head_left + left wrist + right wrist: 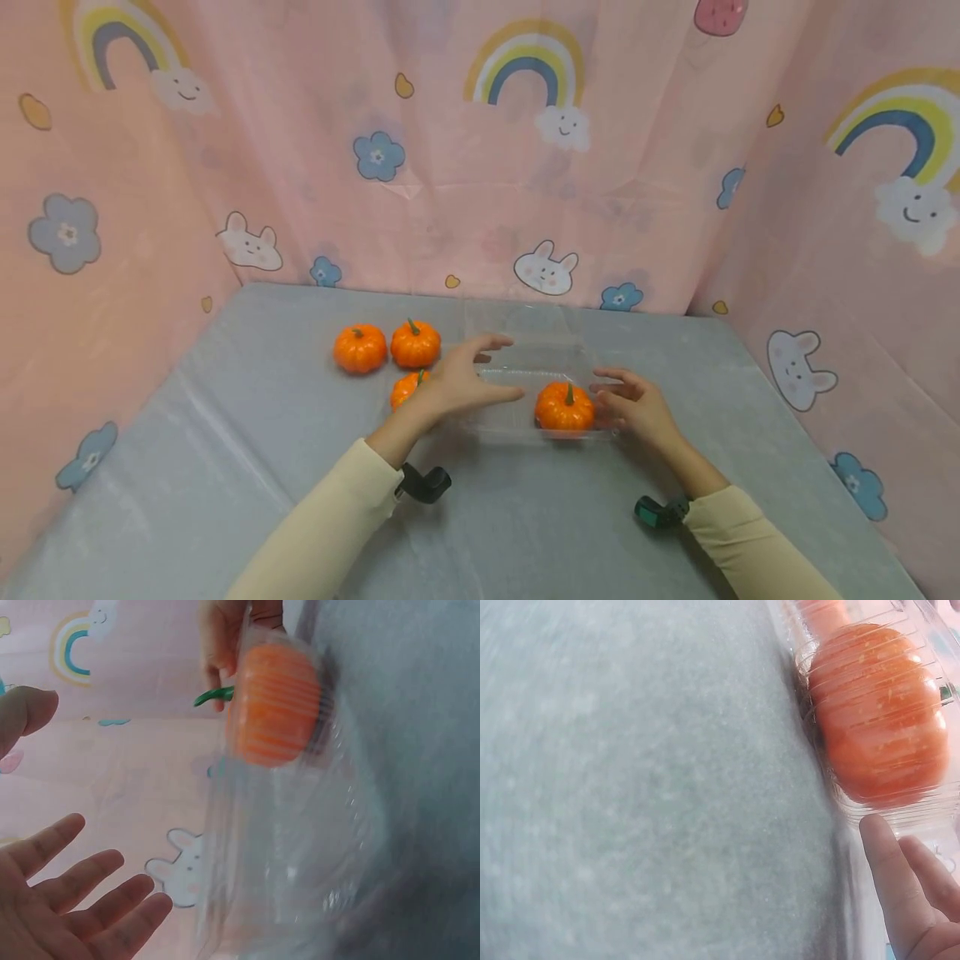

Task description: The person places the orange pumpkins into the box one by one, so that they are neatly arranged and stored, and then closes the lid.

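1. Nearest the camera, a cream left sleeve (318,529) slants up from the bottom edge over the grey tablecloth (180,475), with a small black wrist camera (427,484) at its cuff.
2. Behind the table, a pink curtain (300,100) printed with rainbows, rabbits and blue flowers runs from the far left across to the right side.
3. Leftmost of the pumpkins, one orange pumpkin (360,349) sits on the cloth, and just beside it stands a second pumpkin (416,344), green stem up.
4. Nearer the camera, a third pumpkin (405,390) is partly hidden by the left arm; whether it touches the box cannot be told.
5. Next comes the left hand (463,379), its grip wide: thumb and fingers spread well apart, pointing right, above the left part of the box.
6. Under and beyond it is a clear plastic box (498,421), its lid (525,321) turned back towards the curtain.
7. Inside, at the right end, rests a fourth pumpkin (562,408), upright.
8. Just right of that pumpkin is the right hand (637,408), grip fairly wide, fingers reaching left at the box's end; actual contact is unclear.
9. Furthest right of the two arms, the other cream sleeve (753,542) carries a second wrist camera (658,512).
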Tool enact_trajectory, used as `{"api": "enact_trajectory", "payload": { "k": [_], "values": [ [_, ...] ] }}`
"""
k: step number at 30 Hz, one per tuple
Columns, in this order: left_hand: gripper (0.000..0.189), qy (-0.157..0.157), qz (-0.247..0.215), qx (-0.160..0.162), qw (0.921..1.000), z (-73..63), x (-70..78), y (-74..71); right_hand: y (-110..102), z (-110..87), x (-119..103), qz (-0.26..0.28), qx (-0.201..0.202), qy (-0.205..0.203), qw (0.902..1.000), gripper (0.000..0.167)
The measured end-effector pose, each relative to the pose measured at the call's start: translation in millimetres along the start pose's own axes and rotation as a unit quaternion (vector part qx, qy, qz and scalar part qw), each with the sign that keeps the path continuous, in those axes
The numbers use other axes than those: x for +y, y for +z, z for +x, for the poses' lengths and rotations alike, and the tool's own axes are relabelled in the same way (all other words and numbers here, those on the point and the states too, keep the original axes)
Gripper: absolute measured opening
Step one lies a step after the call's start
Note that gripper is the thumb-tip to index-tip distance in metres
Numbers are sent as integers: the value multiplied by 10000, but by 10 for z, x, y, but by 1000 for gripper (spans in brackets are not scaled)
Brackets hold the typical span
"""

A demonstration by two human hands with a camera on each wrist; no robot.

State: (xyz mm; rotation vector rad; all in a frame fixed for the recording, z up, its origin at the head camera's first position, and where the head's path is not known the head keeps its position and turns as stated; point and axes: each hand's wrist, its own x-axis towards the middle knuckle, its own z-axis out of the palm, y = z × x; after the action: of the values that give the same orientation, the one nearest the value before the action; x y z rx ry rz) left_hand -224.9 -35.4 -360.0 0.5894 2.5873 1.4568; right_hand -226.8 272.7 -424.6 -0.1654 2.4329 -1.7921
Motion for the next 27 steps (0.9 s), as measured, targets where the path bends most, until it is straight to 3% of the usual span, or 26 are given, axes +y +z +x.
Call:
{"api": "enact_trajectory", "payload": {
  "k": [15, 27],
  "values": [
    [61, -150, 612, 752, 9952, -208, -93, -398, 0, -15, -14, -66, 13, -36, 10000, 49],
    [62, -313, 794, 800, 9931, -369, -259, -636, -3, -1, 12, -88, 39, -49, 9999, 50]
  ]
}}
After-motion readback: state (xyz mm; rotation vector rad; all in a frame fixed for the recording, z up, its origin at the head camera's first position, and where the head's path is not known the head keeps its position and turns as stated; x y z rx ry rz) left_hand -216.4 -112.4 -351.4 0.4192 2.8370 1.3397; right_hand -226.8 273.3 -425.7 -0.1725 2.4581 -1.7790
